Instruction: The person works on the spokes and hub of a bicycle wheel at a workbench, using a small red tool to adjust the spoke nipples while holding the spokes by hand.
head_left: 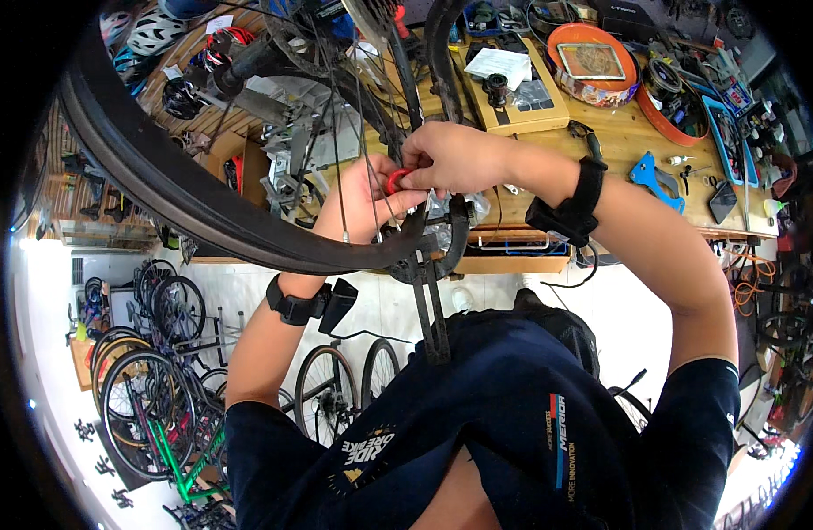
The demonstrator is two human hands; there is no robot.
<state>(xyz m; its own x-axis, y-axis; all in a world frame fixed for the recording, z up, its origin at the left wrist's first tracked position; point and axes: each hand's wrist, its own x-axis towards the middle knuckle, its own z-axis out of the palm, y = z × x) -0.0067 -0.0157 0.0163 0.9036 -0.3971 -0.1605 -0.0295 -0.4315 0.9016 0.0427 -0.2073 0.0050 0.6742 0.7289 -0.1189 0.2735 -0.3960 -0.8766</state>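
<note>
A bicycle wheel with a black rim (247,231) and thin spokes stands upright in front of me, between the dark arms of a stand (431,309). Both of my hands meet inside the rim, by the spokes near its lower right part. A small red spoke wrench (395,181), rounded like a ring, is pinched between them. My right hand (455,159) reaches in from the right, thumb and fingertips closed on the wrench. From the left, my left hand (360,199) has its fingers bent around the same spot, touching the wrench. The wrench's far side is hidden.
Behind the wheel is a wooden workbench (548,190) with a cardboard box (534,119), an orange round tin (561,40), a blue tool (658,181) and a blue tray (729,132). Helmets (159,35) lie at the upper left. Several bicycles (150,397) stand on the floor at lower left.
</note>
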